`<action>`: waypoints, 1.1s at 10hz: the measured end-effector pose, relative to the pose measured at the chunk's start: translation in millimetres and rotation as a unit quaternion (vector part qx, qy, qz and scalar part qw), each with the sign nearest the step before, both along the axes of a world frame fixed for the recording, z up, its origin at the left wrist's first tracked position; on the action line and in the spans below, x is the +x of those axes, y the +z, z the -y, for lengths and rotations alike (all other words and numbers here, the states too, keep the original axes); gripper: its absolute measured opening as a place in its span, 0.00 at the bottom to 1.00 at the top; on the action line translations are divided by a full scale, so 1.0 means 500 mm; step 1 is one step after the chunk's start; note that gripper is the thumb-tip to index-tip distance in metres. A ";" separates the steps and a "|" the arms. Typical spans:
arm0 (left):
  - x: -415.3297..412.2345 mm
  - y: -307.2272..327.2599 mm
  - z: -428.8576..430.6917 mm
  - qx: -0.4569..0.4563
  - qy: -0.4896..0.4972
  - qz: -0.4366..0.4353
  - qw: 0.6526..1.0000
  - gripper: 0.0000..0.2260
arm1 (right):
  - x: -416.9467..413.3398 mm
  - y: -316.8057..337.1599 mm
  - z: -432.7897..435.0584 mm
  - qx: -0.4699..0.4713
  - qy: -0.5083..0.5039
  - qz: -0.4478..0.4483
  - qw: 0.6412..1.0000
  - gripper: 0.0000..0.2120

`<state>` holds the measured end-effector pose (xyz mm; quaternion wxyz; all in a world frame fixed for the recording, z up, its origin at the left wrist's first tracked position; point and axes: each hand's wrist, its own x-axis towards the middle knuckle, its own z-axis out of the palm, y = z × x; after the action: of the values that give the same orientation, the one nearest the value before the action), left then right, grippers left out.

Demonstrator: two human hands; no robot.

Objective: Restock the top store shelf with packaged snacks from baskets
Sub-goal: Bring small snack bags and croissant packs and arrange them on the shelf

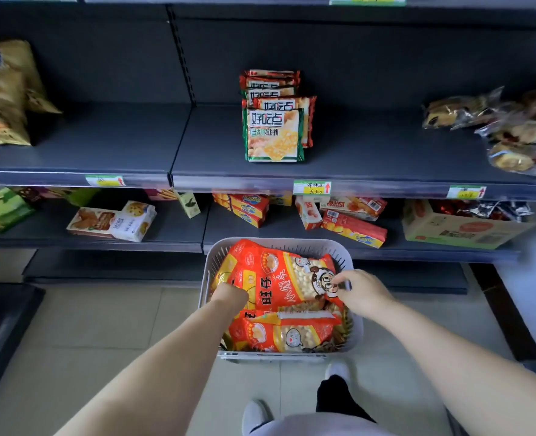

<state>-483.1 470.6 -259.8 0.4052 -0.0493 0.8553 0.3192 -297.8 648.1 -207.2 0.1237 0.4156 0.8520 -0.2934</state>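
A white plastic basket (pixel 353 336) sits on the tiled floor below the shelves, filled with red and orange snack bags. The top snack bag (pixel 279 278) lies tilted across the others, and a second bag (pixel 285 333) lies beneath it near the front. My left hand (pixel 230 294) reaches down at the top bag's left edge, its fingers hidden under the bag. My right hand (pixel 359 289) pinches the top bag's right corner. On the dark shelf (pixel 386 152) above stands a row of green and red cracker packs (pixel 274 133).
Yellow chip bags (pixel 2 96) fill the shelf's left end and clear pastry packs (pixel 512 130) its right. Price tags (pixel 312 187) line the shelf edge. The lower shelf holds biscuit boxes (pixel 112 220) and a carton (pixel 458 229). My feet (pixel 255 415) are behind the basket.
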 end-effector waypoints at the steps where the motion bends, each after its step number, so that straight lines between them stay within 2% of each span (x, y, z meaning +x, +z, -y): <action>1: 0.034 0.002 -0.032 -0.057 -0.035 0.005 0.998 0.16 | -0.007 0.011 -0.041 0.000 0.017 0.006 1.000 0.14; 2: 0.065 0.011 -0.054 -0.155 -0.254 -0.108 0.949 0.17 | -0.013 0.023 -0.081 0.004 0.045 -0.004 0.999 0.14; 3: 0.068 -0.029 -0.072 -0.080 -0.075 -0.045 0.993 0.15 | -0.010 0.028 -0.116 0.007 0.080 -0.009 0.997 0.14; 4: 0.068 -0.025 -0.077 -0.091 0.026 -0.064 0.993 0.09 | 0.000 0.022 -0.146 -0.003 0.101 0.004 0.995 0.14; 5: 0.069 -0.028 -0.079 -0.099 0.000 -0.058 0.993 0.11 | 0.003 0.012 -0.167 -0.017 0.106 0.015 0.994 0.14; 6: 0.077 0.012 -0.097 -0.041 0.031 -0.093 0.994 0.10 | -0.014 0.012 -0.170 -0.033 0.116 0.019 0.993 0.15; 7: 0.080 0.064 -0.121 0.045 0.027 -0.164 0.985 0.09 | -0.038 0.009 -0.159 -0.060 0.117 0.024 0.991 0.15; 8: 0.067 0.134 -0.142 0.109 -0.024 -0.209 0.972 0.05 | -0.062 0.003 -0.144 -0.110 0.081 0.021 0.990 0.18; 9: 0.050 0.186 -0.141 0.153 -0.087 -0.179 0.968 0.05 | -0.081 -0.003 -0.135 -0.136 0.017 0.009 0.991 0.28; 10: 0.030 0.218 -0.125 0.140 -0.143 -0.178 0.963 0.08 | -0.085 -0.010 -0.130 -0.179 -0.032 0.018 0.983 0.32; 11: 0.008 0.247 -0.105 0.130 -0.188 -0.150 0.962 0.08 | -0.082 -0.013 -0.119 -0.194 -0.029 0.033 0.980 0.33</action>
<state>-479.3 522.9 -136.1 0.3280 0.2136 0.8514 0.3492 -338.8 707.6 -213.8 0.2218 0.4180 0.7615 -0.4429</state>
